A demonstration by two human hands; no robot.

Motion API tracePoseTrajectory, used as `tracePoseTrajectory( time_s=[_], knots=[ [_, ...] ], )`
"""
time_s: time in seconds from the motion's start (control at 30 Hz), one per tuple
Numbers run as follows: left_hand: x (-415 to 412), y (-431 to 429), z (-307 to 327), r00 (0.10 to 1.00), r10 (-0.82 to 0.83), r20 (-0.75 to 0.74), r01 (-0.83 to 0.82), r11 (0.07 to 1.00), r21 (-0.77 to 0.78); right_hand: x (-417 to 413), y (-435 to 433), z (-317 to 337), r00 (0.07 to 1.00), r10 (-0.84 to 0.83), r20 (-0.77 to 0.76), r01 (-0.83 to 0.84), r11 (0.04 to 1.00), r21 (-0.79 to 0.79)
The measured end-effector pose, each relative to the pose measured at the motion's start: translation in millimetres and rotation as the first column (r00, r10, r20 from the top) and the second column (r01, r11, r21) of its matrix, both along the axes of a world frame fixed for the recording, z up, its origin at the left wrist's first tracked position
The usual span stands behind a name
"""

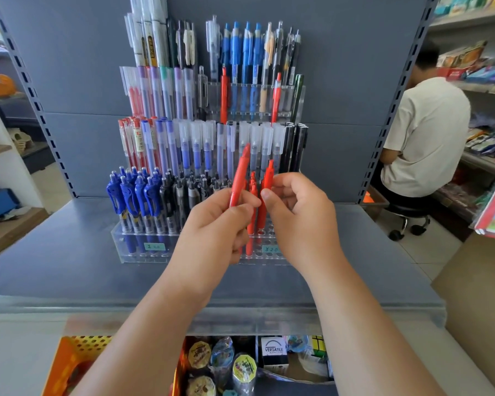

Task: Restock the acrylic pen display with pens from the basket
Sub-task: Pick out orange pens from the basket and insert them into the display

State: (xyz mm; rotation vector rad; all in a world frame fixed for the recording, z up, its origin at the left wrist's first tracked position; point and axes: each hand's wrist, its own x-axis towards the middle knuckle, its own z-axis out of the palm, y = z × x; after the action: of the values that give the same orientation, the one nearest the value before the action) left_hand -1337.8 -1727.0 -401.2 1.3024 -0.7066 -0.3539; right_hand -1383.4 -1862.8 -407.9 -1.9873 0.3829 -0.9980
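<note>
Red plastic marks the frame's centre: the left hand (220,221) curls fingers and thumb round 1 red pen (239,172) tilted up to the right, while the right hand (300,212) pinches a 2nd red pen (268,178) upright between thumb and forefinger, just beside more standing red pens (252,215) in the front tier of the acrylic display (120,247). Open holes (270,255) line that tier's front edge beneath the right wrist, and bare grey shelf (69,267) runs from the display's base to the near lip. The orange basket (66,364) sits below that lip, lower left.
</note>
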Motion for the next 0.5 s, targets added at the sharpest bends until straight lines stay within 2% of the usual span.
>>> tracePoseTrajectory(
  time_s=[0.2,0.33,0.5],
  knots=[
    [-1.5,3.0,2.9,0.989,-0.127,-0.074,0.123,0.990,-0.066,2.5,2.7,-3.2,0.995,-0.052,-0.083,0.053,0.998,0.013],
    [-3.6,1.3,3.5,0.996,-0.067,-0.050,0.064,0.996,-0.065,5.7,3.6,-5.9,0.983,-0.081,-0.162,0.080,0.997,-0.015],
    [-6.4,-0.3,6.3,0.998,0.056,0.015,-0.057,0.998,0.033,3.8,1.6,-5.0,0.967,-0.090,-0.237,0.083,0.996,-0.040]
  ],
)
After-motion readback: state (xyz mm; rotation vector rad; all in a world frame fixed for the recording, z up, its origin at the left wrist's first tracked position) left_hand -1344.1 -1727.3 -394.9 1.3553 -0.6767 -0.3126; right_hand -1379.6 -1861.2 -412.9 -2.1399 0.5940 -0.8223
